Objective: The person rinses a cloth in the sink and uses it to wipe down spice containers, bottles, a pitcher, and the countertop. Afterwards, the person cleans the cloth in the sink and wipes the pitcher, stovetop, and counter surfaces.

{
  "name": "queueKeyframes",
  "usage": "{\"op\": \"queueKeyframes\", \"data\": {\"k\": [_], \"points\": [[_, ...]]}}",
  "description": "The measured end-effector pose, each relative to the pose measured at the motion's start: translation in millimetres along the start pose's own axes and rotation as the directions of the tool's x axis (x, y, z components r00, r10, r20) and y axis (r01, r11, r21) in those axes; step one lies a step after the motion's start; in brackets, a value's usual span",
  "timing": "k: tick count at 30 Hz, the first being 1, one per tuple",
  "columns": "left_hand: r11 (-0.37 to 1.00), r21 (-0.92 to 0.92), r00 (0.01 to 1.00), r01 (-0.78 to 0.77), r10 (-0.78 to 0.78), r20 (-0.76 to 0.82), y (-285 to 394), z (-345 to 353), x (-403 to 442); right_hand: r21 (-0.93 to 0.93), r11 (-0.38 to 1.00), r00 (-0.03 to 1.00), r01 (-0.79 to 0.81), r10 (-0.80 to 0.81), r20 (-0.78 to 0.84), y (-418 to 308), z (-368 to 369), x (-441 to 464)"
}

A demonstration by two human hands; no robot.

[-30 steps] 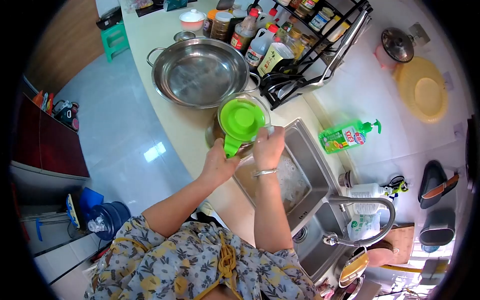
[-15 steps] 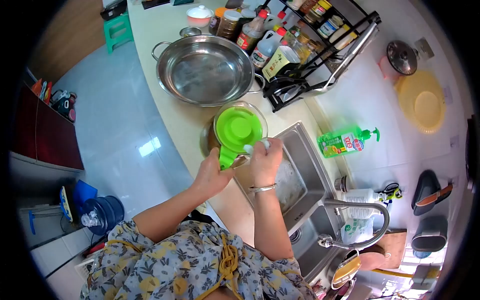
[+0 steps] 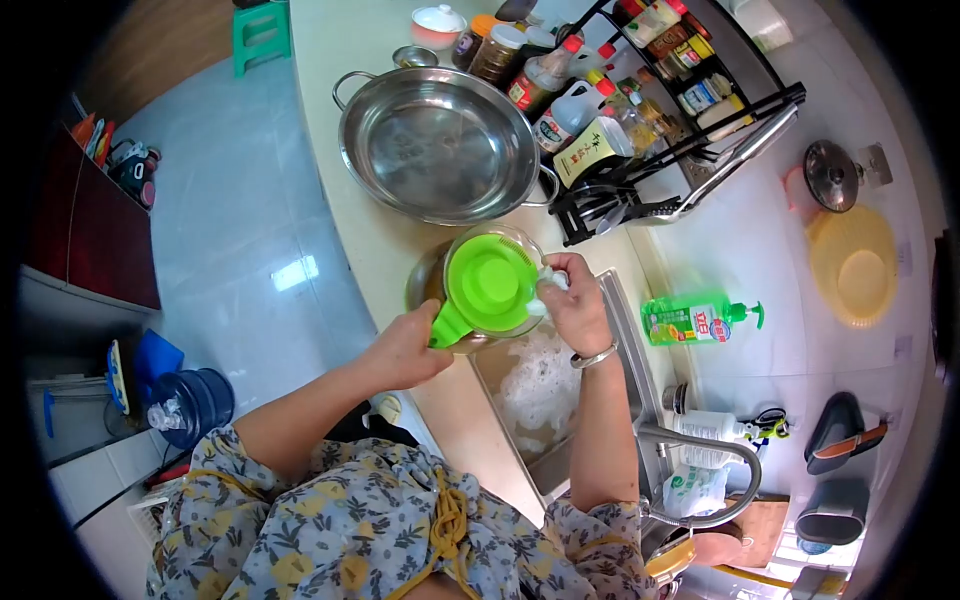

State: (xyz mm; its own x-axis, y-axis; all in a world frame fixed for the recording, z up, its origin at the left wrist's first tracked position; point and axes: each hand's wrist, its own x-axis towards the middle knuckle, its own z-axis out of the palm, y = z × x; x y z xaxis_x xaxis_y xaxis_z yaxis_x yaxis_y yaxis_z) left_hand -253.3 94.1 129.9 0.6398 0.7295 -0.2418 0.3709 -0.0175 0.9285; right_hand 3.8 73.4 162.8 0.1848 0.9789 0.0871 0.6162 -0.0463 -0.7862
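Observation:
My left hand (image 3: 402,346) is closed around the stubby handle of a green plastic bowl (image 3: 490,283), with a clear rim showing around its green part. The bowl is held over the counter beside the sink. My right hand (image 3: 581,312), with a bracelet at the wrist, pinches a crumpled white cloth or sponge (image 3: 548,291) against the bowl's right edge. Partly hidden below the green bowl is a metal bowl (image 3: 425,275) on the counter. White suds (image 3: 540,390) float in the sink basin (image 3: 625,350) under my right forearm.
A large steel pan (image 3: 440,150) with two handles stands on the counter beyond the bowl. Behind it are bottles, jars and a black spice rack (image 3: 690,140). A green dish-soap bottle (image 3: 690,320) and a curved faucet (image 3: 735,450) are at the sink's right.
The view has shifted, so the surroundings appear displaced. My right hand has moved with the white cloth outward along the bowl's right edge, and suds in the sink show more.

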Motion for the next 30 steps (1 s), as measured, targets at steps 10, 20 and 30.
{"op": "queueKeyframes", "data": {"k": [10, 20, 30], "points": [[0.999, 0.020, 0.991, -0.029, 0.026, 0.135, -1.6, -30.6, 6.9, 0.079, 0.991, 0.910, -0.105, 0.064, 0.410, -25.6, -15.9, 51.2], [0.997, 0.011, 0.964, -0.082, 0.077, 0.254, -2.6, -45.3, 11.5, 0.060, 0.997, 0.721, -0.055, -0.002, 0.693, -31.8, -18.6, 99.0], [0.985, 0.045, 0.956, -0.168, 0.152, 0.250, -7.2, -45.6, 9.7, -0.113, 0.832, 0.547, 0.542, -0.248, 0.799, -97.1, 28.2, 126.5]]}}
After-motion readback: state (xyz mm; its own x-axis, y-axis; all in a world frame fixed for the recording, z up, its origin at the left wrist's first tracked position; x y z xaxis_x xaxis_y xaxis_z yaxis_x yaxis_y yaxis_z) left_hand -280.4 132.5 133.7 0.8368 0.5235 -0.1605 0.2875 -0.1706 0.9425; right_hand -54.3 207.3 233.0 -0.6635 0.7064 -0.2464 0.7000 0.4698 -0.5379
